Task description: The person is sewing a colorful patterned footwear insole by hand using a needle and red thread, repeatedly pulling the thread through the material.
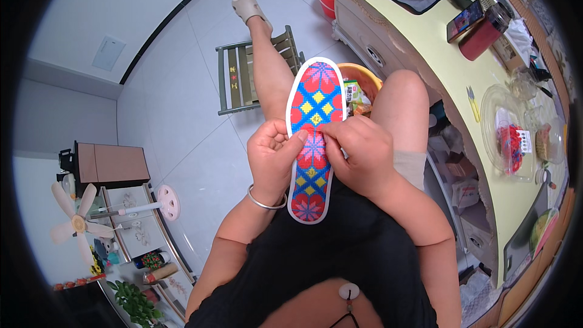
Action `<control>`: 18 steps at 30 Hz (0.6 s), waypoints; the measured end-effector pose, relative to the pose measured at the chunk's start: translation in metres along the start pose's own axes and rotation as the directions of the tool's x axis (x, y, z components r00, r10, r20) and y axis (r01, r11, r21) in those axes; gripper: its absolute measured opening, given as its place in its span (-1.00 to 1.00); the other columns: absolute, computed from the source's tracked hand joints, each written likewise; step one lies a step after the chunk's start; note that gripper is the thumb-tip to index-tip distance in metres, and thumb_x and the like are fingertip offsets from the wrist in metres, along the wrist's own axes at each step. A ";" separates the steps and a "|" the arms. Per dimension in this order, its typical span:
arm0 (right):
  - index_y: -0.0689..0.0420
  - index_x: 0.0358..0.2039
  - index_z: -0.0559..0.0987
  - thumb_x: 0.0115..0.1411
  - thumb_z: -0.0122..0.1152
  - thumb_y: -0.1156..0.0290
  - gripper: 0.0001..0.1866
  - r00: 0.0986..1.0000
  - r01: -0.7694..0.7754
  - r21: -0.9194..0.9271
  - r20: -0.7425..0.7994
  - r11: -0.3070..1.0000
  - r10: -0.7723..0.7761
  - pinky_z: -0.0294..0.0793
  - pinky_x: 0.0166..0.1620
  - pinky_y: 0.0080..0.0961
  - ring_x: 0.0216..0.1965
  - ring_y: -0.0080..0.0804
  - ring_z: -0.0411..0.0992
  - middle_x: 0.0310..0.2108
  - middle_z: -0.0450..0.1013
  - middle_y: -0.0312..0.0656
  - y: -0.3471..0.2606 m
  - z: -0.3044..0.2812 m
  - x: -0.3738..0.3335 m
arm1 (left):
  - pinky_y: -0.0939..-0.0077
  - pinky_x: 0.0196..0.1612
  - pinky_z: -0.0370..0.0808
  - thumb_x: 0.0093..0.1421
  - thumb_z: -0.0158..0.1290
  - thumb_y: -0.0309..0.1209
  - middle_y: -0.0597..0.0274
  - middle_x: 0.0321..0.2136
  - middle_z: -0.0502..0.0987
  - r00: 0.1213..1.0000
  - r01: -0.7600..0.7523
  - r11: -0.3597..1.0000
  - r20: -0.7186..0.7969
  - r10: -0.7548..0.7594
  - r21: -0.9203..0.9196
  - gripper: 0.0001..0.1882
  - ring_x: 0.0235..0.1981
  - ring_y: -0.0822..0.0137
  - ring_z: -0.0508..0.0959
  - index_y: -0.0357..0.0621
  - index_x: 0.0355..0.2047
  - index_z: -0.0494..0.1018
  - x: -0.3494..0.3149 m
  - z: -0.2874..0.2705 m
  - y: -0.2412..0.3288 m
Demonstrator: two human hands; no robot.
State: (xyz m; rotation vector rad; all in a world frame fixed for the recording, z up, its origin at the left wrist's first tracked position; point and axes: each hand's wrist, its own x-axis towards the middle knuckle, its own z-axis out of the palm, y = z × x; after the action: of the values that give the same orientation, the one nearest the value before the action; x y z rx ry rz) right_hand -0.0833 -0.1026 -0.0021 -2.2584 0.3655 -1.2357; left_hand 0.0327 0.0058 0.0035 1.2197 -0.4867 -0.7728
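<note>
A cross-stitched insole (313,157) with a white rim lies lengthwise before me, over my lap. Its pattern has red and pink flowers, blue lattice bands and yellow squares. My left hand (272,153), with a silver bangle on the wrist, grips the insole's left edge, thumb flat on the stitched face. On the right side, my right hand (366,150) is closed in a pinch, its fingertips against the insole's middle. Whatever those fingers hold, if anything, is too small to make out.
A folding stool (240,79) stands under my outstretched leg. Beside my other knee is a yellow bin (362,73) with wrappers. To the right, a pale table (425,48) bears a propped phone (465,21), a red flask (484,35), yellow-handled scissors (473,104) and red thread (513,149).
</note>
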 end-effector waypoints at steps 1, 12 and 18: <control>0.16 -0.46 0.54 -0.11 0.22 0.58 -0.86 1.000 0.001 -0.006 0.001 1.000 -0.001 0.41 -0.51 -0.42 -0.55 -0.28 0.42 -0.60 0.41 -0.21 0.000 0.000 0.000 | 0.71 -0.38 0.49 0.12 0.04 -0.66 0.07 -0.44 0.55 1.000 -0.007 1.000 0.000 0.007 0.003 -0.94 -0.46 0.52 0.54 -0.34 -0.42 0.36 0.000 0.000 0.000; 0.16 -0.46 0.53 -0.12 0.21 0.56 -0.86 1.000 0.014 -0.025 -0.003 1.000 -0.014 0.40 -0.51 -0.43 -0.56 -0.29 0.41 -0.61 0.39 -0.22 0.000 0.003 -0.001 | 0.74 -0.42 0.48 0.12 0.04 -0.65 0.10 -0.46 0.55 0.999 -0.040 0.998 0.012 0.040 0.039 -0.93 -0.49 0.55 0.53 -0.34 -0.43 0.36 0.000 0.000 0.001; 0.14 -0.55 0.47 -0.14 0.20 0.56 -0.90 0.999 0.008 -0.049 0.035 0.999 -0.006 0.35 -0.55 -0.41 -0.58 -0.29 0.37 -0.65 0.33 -0.22 -0.003 0.000 0.000 | 0.78 -0.45 0.43 0.09 0.10 -0.64 0.18 -0.51 0.54 0.995 -0.098 0.976 0.008 0.098 0.193 -0.91 -0.52 0.60 0.49 -0.33 -0.46 0.38 -0.002 0.000 -0.001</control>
State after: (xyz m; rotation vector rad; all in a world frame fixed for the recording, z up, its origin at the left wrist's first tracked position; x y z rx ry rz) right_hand -0.0832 -0.1000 -0.0002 -2.3216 0.3790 -1.2011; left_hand 0.0308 0.0075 0.0030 1.3658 -0.6273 -0.6515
